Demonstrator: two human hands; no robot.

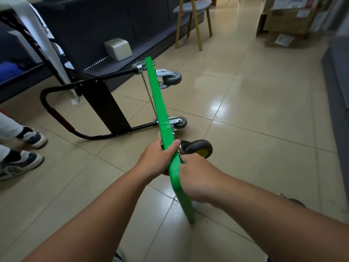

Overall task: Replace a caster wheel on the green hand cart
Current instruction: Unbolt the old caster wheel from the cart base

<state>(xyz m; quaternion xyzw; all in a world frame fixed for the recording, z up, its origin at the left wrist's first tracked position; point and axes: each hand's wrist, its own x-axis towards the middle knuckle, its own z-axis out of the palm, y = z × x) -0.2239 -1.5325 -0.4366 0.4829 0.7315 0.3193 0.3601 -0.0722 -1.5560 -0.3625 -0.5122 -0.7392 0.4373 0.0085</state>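
- Fingers (160, 138) of the left hand (156, 157) curl round the upper edge of the green hand cart (156, 99), with the thumb laid over the edge on the near side, so this hand grips the flat green platform firmly.
- On the other side of the platform, the right hand (196, 174) sits against the green edge, its fingers bent in toward the metal mount of the large black rubber wheel with a yellow hub (200, 148). Its fingertips are hidden, so I cannot tell whether they hold anything.
- This cart stands tipped on its side on the glossy beige tiled floor (255, 110), underside facing right.
- Two small grey swivel caster wheels (174, 77) in metal brackets stick out from the underside farther along.
- Its black tubular folding handle (54, 112) lies out to the left, near the floor.
- A pair of dark blue and white sneakers (20, 163) stands at the left edge.
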